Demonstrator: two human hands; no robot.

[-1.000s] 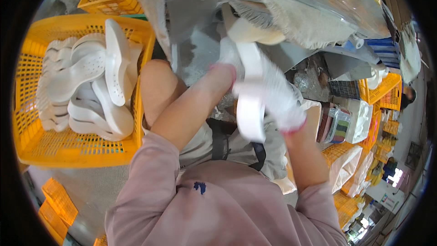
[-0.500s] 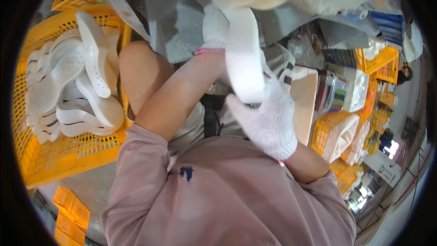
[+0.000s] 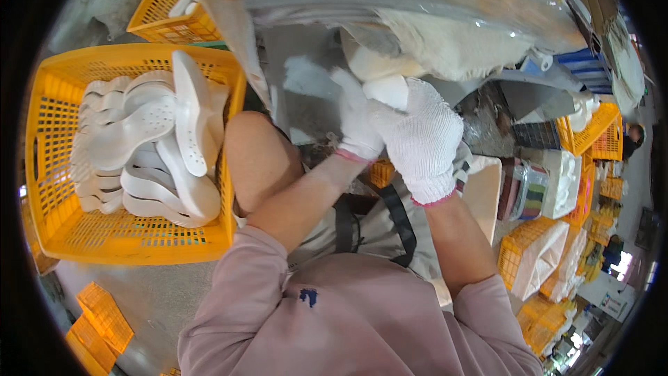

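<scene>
My right hand (image 3: 423, 136), in a white knit glove, is closed around a white shoe sole (image 3: 387, 92). One rounded end of the sole shows above the fingers; the rest is hidden by the gloves. Against the right hand and the sole lies my left hand (image 3: 360, 122), gloved too, its fingers smeared by motion. Just beyond the sole is a cream, rounded wheel-like part (image 3: 372, 63), touching or nearly touching it. To the left, a yellow plastic crate (image 3: 132, 251) holds stacked white soles (image 3: 132, 136), some with small holes.
Cloudy plastic sheeting (image 3: 334, 7) and pale cloth (image 3: 452, 45) hang over the grey machine housing (image 3: 296, 69). Another yellow crate (image 3: 174, 21) stands at the far left. On the right are a pale board (image 3: 480, 191), a white-lined crate (image 3: 539, 254) and more crates.
The sole, held upright and long in view before, is now mostly covered by my hands near the cream part. My right hand has moved away from me. The whole view has shifted.
</scene>
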